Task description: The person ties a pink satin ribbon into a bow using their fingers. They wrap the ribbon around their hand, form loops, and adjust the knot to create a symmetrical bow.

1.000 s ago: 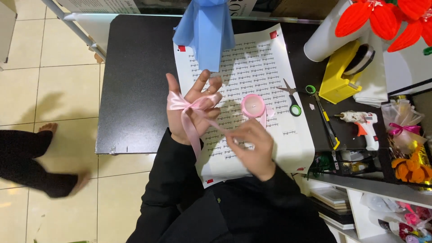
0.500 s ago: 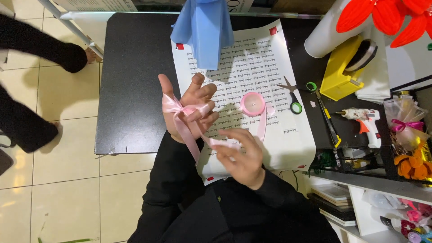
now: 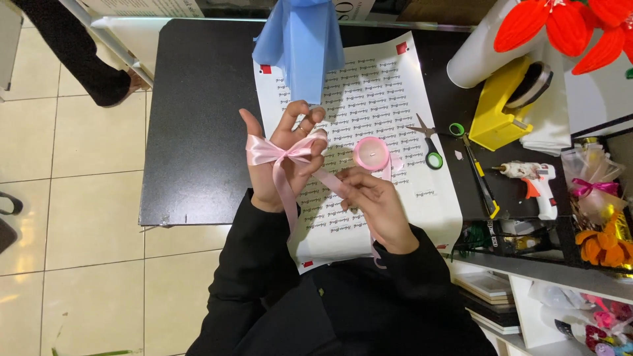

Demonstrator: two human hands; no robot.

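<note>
My left hand (image 3: pixel 282 157) is raised palm-up with fingers spread, and a pink satin ribbon (image 3: pixel 275 153) is wound around them in a bow shape with a tail hanging toward my sleeve. My right hand (image 3: pixel 373 204) pinches the other end of the ribbon just below and right of the left hand. A pink ribbon spool (image 3: pixel 371 153) lies on the white printed paper sheet (image 3: pixel 369 86) directly beyond my right hand. A blue wrapped paper piece (image 3: pixel 300 43) stands at the sheet's far end.
The black table (image 3: pixel 198 118) carries scissors with green handles (image 3: pixel 427 142), a utility knife (image 3: pixel 480 178), a glue gun (image 3: pixel 533 181), a yellow tape dispenser (image 3: pixel 504 105) and a white roll (image 3: pixel 481 49). Red paper flowers (image 3: pixel 560 26) sit at top right. Another person's leg (image 3: pixel 79 56) is on the tiled floor.
My left hand has opened its fingers wider with the bow around them. My right hand has shifted slightly right, pulling the ribbon tail. The other person has walked toward the top left.
</note>
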